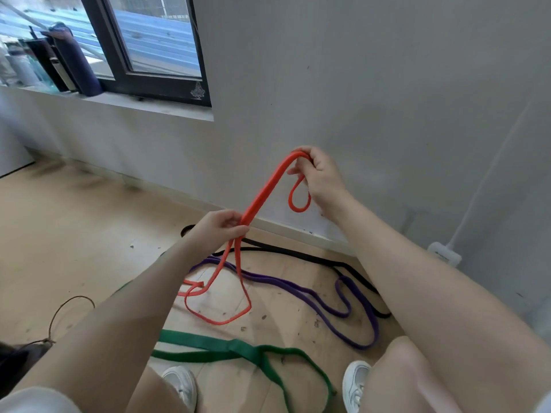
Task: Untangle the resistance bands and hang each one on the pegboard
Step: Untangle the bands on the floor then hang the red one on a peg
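Observation:
An orange resistance band (264,192) is stretched between both hands above the floor. My right hand (320,177) grips its upper end, where a small loop hangs below the fingers. My left hand (222,226) pinches the band lower down, and the rest trails to the wooden floor in loose loops. On the floor lie a purple band (343,311) in wavy curves, a black band (313,257) along the wall base, and a wide green band (253,353) near my feet. No pegboard is in view.
A grey wall (372,84) stands close ahead with a window (155,43) at upper left and bottles (74,58) on its sill. A white socket box (444,254) sits low on the wall at right. A thin brown cord (65,311) lies at left. My white shoes (356,383) are below.

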A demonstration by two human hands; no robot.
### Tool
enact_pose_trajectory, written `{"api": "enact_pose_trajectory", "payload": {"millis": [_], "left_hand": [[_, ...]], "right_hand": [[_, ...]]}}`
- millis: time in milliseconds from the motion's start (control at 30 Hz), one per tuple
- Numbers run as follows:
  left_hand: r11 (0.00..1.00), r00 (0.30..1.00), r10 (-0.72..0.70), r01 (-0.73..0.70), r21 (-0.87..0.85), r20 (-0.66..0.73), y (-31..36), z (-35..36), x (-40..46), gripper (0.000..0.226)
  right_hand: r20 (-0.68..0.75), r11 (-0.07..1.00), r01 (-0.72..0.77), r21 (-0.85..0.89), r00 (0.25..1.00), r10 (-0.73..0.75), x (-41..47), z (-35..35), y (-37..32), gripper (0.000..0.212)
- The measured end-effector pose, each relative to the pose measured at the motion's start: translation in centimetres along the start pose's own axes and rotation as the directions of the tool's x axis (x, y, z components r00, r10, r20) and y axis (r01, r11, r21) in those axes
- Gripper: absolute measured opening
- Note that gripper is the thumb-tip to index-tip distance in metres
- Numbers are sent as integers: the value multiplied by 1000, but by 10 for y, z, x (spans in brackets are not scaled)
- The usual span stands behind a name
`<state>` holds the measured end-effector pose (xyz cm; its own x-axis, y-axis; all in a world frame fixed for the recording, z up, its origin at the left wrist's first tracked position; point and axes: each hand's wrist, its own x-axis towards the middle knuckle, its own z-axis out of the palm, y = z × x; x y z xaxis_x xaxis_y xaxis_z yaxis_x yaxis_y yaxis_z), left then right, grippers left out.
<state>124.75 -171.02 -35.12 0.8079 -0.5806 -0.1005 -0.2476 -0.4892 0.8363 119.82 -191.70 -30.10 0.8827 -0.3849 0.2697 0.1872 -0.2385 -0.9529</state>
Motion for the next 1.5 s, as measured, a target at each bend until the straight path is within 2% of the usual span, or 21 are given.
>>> {"api": "enact_pose_trajectory", "payload": {"millis": [100, 167, 233, 300, 333, 400, 467, 533, 567, 700, 767, 833, 900, 1000, 1100, 1200, 1267, 1333, 1400, 1500], "left_hand": [[998, 994, 52, -50, 24, -92, 5, 3, 6, 20], [990, 975, 122, -108, 86, -184, 15, 0, 9, 25], [951, 950, 240, -189, 245, -201, 25, -8, 14, 28], [859, 919, 364, -267, 437, -154, 34, -17, 19, 28], [813, 902, 411, -299, 499, -130, 39, -22, 22, 28], [752, 868, 486, -356, 555, -101, 51, -29, 27, 30], [674, 838, 544, -407, 616, -43, 69, -35, 30, 31], [588, 805, 593, -445, 675, 14, 90, -39, 31, 30], [583, 795, 606, -453, 675, 10, 98, -41, 31, 29], [797, 834, 522, -402, 451, -178, 105, -46, 19, 27], [892, 868, 429, -363, 270, -250, 93, -43, 14, 29], [950, 918, 306, -309, 28, -253, 77, -35, 10, 25], [962, 959, 222, -245, -122, -175, 60, -26, 7, 19], [980, 984, 154, -164, -116, -89, 36, -13, 1, 16], [993, 996, 82, -84, -86, -20, 23, -2, -1, 20], [995, 996, 82, -79, -66, 40, 17, 10, 0, 23], [991, 995, 99, -97, -87, 14, 14, 14, 1, 19], [989, 991, 108, -116, -88, -83, 11, 14, 2, 17], [991, 977, 123, -131, -39, -173, 10, 8, 4, 16], [988, 962, 156, -153, 27, -224, 15, -4, 6, 13]], "right_hand": [[-71, 996, -92, -8, 993, 91, -2, -10, 17, 21], [-133, 983, -144, -112, 983, 129, -3, -20, 28, 18], [-150, 955, -179, -235, 978, 147, -5, -29, 37, 18], [-84, 894, -208, -398, 978, 190, -6, -34, 40, 19], [-41, 825, -201, -528, 976, 212, -7, -35, 39, 27], [67, 695, -66, -716, 984, 163, -10, -31, 26, 62], [229, 756, 155, -636, 973, -7, -15, -16, -1, 73], [328, 812, 271, -517, 939, -104, -15, 3, -27, 63], [332, 833, 271, -483, 936, -112, -11, 10, -36, 55], [354, 840, 286, -461, 927, -122, -1, 19, -54, 24], [393, 820, 318, -475, 911, -125, 1, 21, -55, 19], [411, 830, 335, -446, 900, -143, 0, 23, -52, 17], [375, 898, 278, -340, 916, -142, -1, 26, -45, 14], [247, 990, 121, -74, 964, -99, 3, 22, -37, 20], [183, 993, 38, 110, 981, -58, 6, 12, -33, 24], [138, 969, -26, 244, 990, -9, 6, 5, -32, 24], [84, 958, -39, 285, 996, 16, 6, 1, -29, 25], [28, 959, -49, 278, 999, 43, 5, -6, -22, 24], [0, 967, -59, 247, 998, 61, 4, -14, -13, 23], [-30, 979, -83, 185, 996, 90, 2, -23, -5, 23]]}}
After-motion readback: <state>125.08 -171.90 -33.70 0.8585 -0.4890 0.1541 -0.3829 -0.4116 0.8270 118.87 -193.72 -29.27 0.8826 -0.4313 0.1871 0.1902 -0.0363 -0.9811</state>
